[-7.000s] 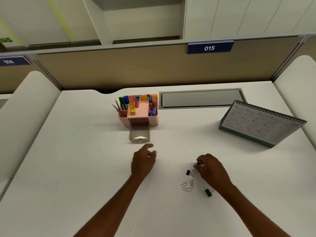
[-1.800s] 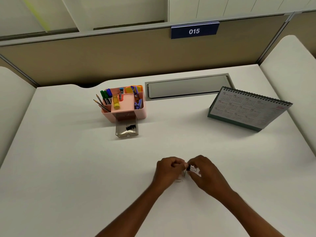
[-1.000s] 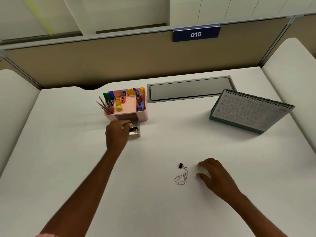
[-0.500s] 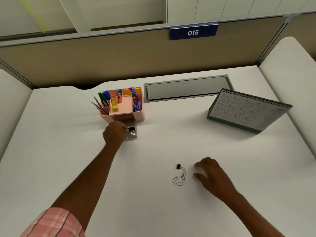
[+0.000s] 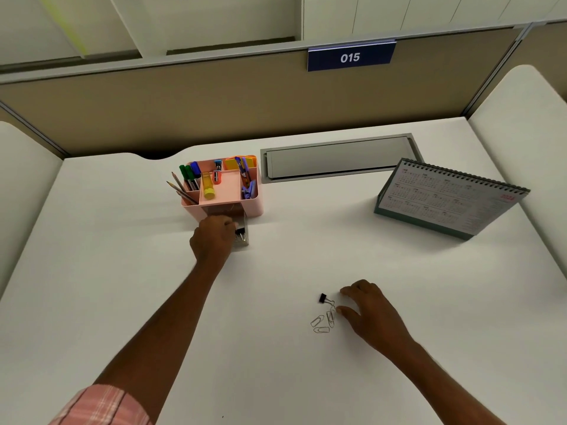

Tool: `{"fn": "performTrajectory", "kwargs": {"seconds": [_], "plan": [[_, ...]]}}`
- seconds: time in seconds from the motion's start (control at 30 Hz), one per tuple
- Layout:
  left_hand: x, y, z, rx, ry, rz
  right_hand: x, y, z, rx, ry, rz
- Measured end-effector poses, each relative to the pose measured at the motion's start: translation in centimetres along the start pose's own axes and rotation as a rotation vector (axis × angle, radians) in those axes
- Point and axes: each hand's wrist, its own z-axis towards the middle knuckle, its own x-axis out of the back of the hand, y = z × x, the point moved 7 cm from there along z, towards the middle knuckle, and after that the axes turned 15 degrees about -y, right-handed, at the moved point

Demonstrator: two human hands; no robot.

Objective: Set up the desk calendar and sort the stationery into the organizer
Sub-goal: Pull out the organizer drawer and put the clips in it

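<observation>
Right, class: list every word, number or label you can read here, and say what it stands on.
"015": white digits on the blue sign on the partition.
Desk calendar: month grids and red corner print, too small to read.
Pink organizer: no readable text.

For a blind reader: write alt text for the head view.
A person's left hand is at the clear drawer in front of a pink organizer. The right hand rests open on the white desk beside a binder clip and paper clips. A calendar stands at right.
</observation>
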Motion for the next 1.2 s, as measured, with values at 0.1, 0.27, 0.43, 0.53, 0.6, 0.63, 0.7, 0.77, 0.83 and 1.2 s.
{"fn": "performTrajectory", "kwargs": {"seconds": [0.1,0.27,0.43,0.53,0.6,0.63,0.7,0.77,0.83,1.2], "plan": [[0.3,1.7,-2.9,-0.084,0.093,-0.069,-0.3,-1.5,0.5,0.019,-0.001,0.03],[-2.9,3.7,-8.7,-0.178,0.092,-0.206,-1.2,-4.1,1.4,0.015,-0.002,0.006],[-8.1,4.5,-12.7,-0.173,-0.188,-0.304,-1.6,-5.2,2.0,-0.022,0.006,-0.129],[-10.2,4.5,-13.8,-0.122,-0.322,-0.328,-2.1,-5.1,2.3,-0.01,0.035,-0.199],[-10.9,4.7,-14.4,-0.114,-0.378,-0.32,-2.2,-4.9,2.5,-0.007,0.051,-0.221],[-11.2,4.8,-14.6,-0.11,-0.408,-0.323,-2.1,-4.9,2.5,-0.004,0.064,-0.231],[-11.9,5.0,-14.9,-0.106,-0.467,-0.356,-2.0,-4.8,2.6,0.003,0.085,-0.246],[-12.6,5.2,-15.3,-0.105,-0.531,-0.418,-1.9,-4.9,2.5,0.024,0.101,-0.231],[-13.1,5.1,-15.8,-0.085,-0.602,-0.522,-1.4,-5.4,2.3,0.069,0.121,-0.174],[-10.0,4.9,-15.8,-0.072,-0.655,-0.869,0.3,-8.2,1.7,0.273,0.218,-0.089]]}}
